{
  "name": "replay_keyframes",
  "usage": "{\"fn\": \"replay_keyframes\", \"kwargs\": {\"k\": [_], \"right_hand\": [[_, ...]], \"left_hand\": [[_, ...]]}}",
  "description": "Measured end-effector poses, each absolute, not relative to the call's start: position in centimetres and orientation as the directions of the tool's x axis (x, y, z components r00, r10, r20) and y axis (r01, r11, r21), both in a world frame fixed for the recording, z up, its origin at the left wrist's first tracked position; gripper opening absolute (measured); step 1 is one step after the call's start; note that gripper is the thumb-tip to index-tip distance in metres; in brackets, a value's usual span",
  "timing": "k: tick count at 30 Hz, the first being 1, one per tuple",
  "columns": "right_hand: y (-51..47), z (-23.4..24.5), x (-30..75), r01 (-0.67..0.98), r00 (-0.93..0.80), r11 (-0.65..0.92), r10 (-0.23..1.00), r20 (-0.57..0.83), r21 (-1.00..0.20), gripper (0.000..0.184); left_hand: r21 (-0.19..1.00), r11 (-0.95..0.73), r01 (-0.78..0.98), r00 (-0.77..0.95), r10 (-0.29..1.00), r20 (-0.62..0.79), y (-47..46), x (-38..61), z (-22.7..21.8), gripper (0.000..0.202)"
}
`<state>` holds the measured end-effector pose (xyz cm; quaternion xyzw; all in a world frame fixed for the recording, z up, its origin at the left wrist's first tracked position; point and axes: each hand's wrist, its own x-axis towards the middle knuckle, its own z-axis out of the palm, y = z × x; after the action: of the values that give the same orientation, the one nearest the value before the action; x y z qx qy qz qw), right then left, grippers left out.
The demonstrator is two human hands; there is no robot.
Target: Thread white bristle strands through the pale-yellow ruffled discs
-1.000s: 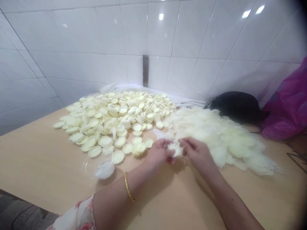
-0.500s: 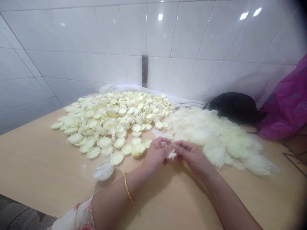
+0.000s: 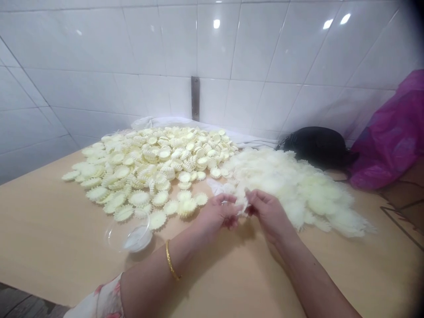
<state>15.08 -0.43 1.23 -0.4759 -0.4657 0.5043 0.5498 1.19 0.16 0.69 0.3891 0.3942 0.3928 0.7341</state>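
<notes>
In front of me, my left hand (image 3: 218, 215) pinches one side of a thin whitish petal-edged piece (image 3: 243, 205). The fingertips of my right hand (image 3: 269, 213) are closed on its other side, so the piece sits between both hands just above the table. Fingers hide part of it, and its exact shape is unclear. Beyond my right hand lies a heap of flat, thin, pale flower-shaped pieces (image 3: 318, 194). Ahead and to the left is a large pile of cream-yellow cupped pieces with notched rims (image 3: 159, 154).
A small clear bowl with white contents (image 3: 138, 237) stands on the wooden table (image 3: 49, 229), left of my forearm. White cloth (image 3: 255, 142) runs along the tiled wall. At the right are a black bag-like object (image 3: 318, 143) and a magenta plastic bag (image 3: 387, 137).
My right hand has shifted slightly away from my left, and more of the thin piece shows between them. The view has turned a little to the right.
</notes>
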Motion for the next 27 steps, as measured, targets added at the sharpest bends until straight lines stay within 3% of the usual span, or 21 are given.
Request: {"fn": "replay_keyframes", "kwargs": {"k": [4,9,15,23,27], "right_hand": [[-0.4,1.1,15.2,-0.129,0.013,0.016,1.0,0.014,-0.991,0.034],[-0.8,1.7,15.3,-0.038,-0.096,0.001,0.995,0.005,-0.999,0.025],[-1.2,2.3,15.1,-0.086,-0.221,-0.027,0.975,-0.007,-0.996,0.025],[-0.5,1.4,15.4,-0.018,0.051,0.029,0.998,0.028,-0.999,0.03],[-0.7,1.8,15.5,0.144,0.139,0.119,0.981,0.139,-0.982,0.031]], "left_hand": [[0.879,0.409,-0.246,0.371,0.877,-0.304,0.0,1.4,0.6,0.028],[0.914,0.335,-0.227,0.313,0.914,-0.257,0.0,1.3,0.6,0.018],[0.931,0.305,-0.199,0.307,0.922,-0.236,0.1,1.2,0.4,0.019],[0.945,0.29,-0.149,0.306,0.923,-0.235,0.1,1.3,0.3,0.024],[0.946,0.289,-0.148,0.313,0.921,-0.232,0.1,1.3,0.3,0.024]]}}
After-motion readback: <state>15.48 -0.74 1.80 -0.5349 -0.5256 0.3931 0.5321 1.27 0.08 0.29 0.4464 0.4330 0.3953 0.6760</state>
